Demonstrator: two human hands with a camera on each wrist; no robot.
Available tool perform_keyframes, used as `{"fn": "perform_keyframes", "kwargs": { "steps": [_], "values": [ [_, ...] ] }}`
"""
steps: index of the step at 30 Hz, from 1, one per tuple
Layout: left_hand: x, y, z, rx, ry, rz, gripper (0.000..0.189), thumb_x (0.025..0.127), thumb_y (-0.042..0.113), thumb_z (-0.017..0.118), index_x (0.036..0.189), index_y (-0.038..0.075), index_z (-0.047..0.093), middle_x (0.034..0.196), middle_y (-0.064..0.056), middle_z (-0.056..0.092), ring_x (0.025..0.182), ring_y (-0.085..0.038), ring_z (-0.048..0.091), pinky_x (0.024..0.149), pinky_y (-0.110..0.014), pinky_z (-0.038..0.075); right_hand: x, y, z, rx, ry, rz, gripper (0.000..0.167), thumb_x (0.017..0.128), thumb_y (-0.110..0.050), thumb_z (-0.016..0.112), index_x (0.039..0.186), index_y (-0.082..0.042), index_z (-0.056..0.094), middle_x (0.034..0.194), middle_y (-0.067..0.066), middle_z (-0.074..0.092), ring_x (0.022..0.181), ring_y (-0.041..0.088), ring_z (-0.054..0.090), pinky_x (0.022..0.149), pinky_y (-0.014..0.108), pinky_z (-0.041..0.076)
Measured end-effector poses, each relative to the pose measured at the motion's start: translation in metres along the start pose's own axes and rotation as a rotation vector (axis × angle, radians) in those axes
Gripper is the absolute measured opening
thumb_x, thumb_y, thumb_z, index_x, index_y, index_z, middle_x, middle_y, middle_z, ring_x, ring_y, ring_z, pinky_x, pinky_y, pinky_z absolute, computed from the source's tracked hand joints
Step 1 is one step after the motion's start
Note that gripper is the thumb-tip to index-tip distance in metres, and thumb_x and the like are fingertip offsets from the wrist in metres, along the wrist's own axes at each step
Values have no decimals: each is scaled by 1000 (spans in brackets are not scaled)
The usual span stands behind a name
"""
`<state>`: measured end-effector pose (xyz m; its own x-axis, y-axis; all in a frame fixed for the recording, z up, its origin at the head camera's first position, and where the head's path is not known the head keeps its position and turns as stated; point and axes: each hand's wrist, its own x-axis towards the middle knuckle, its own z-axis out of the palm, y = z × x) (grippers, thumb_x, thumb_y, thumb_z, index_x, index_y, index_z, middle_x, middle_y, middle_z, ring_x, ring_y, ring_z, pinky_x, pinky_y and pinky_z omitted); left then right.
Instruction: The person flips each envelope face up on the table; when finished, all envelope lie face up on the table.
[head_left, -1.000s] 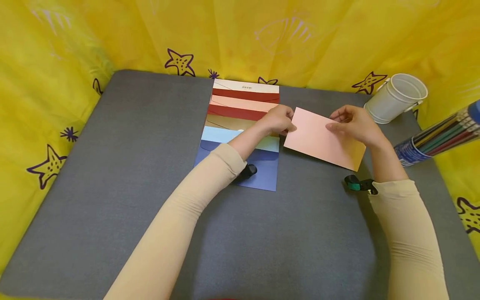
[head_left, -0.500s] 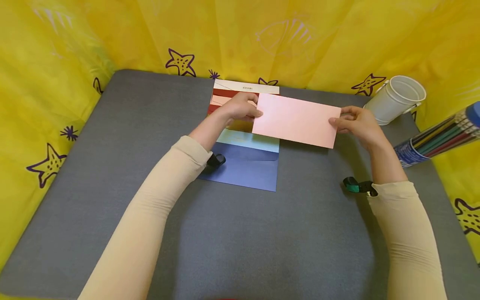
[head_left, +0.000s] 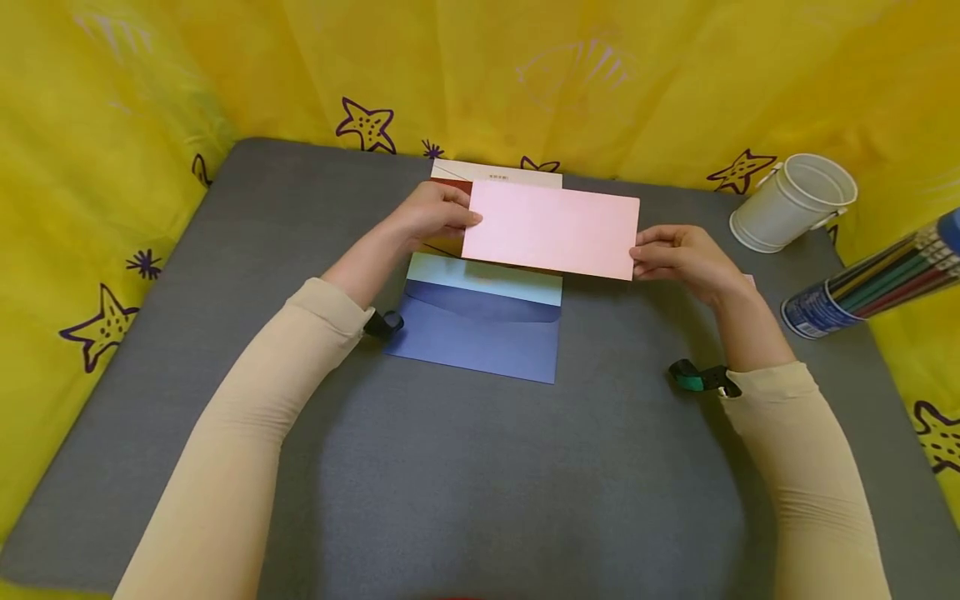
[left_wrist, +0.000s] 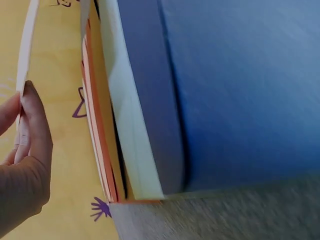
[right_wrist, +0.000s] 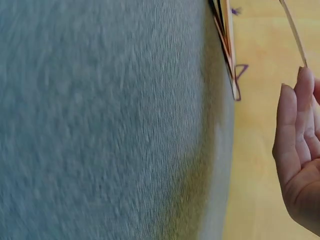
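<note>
A plain pink envelope [head_left: 551, 230] is held up between my two hands, its flap not showing. My left hand [head_left: 433, 213] pinches its left edge between thumb and fingers. On the right edge, my right hand [head_left: 686, 257] does the same. Both wrist views show the envelope edge-on, lifted off the table. Below and behind it lies an overlapping row of envelopes. A blue envelope [head_left: 480, 337] is nearest me, followed by a light blue envelope [head_left: 487, 279]. A white envelope [head_left: 498, 172] is farthest back; the held one hides much of those between.
A white metal bucket [head_left: 780, 208] stands at the back right. In front of it is a blue cup [head_left: 817, 310] full of pencils. Something pink [head_left: 750, 281] shows behind my right wrist. Yellow cloth [head_left: 480, 75] walls in the grey table [head_left: 480, 483].
The pink envelope has moved left, from beside the row to above it, and turned nearly level. My left hand has moved left; my right hand has shifted to the envelope's right edge.
</note>
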<state>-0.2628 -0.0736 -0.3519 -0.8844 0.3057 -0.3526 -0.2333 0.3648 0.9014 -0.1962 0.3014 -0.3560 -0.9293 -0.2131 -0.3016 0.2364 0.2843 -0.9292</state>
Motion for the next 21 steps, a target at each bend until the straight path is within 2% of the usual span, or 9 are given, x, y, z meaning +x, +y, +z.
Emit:
{"fn": "perform_keyframes", "kwargs": {
  "steps": [4, 10, 13, 19, 21],
  "values": [
    [-1, -5, -6, -68, 9, -17, 30, 94, 18, 67, 118, 1, 61, 96, -2, 57, 76, -8, 60, 67, -14, 55, 1, -2, 7, 60, 6, -15, 5, 93, -9, 66, 98, -11, 66, 80, -4, 69, 69, 9, 69, 69, 22, 60],
    [-1, -12, -17, -195, -32, -44, 37, 94, 12, 65, 128, -1, 57, 99, 0, 58, 79, -7, 63, 70, -15, 57, -1, -7, 16, 139, 12, -56, 5, 92, -5, 66, 95, -9, 66, 80, -2, 69, 68, 11, 70, 68, 22, 60],
    [-2, -15, -23, -238, -53, -34, 35, 94, 8, 65, 127, -1, 57, 97, 0, 61, 76, -6, 66, 71, -16, 58, -3, -8, 20, 162, 19, -74, 6, 91, -4, 67, 93, -9, 68, 79, -2, 71, 68, 11, 71, 68, 23, 60],
    [-8, -20, -35, -288, -62, 44, 9, 92, 8, 67, 100, 9, 71, 87, 1, 68, 76, -8, 69, 74, -18, 59, -5, -10, 25, 158, 38, -90, 7, 90, -6, 69, 87, -12, 73, 79, -3, 72, 70, 10, 71, 71, 23, 61],
    [-11, -20, -38, -290, -62, 72, 7, 91, 8, 69, 93, 12, 74, 88, 0, 69, 77, -10, 70, 76, -19, 59, -5, -10, 26, 165, 45, -94, 8, 91, -6, 69, 86, -12, 73, 79, -3, 72, 69, 9, 70, 71, 22, 60]
  ]
}}
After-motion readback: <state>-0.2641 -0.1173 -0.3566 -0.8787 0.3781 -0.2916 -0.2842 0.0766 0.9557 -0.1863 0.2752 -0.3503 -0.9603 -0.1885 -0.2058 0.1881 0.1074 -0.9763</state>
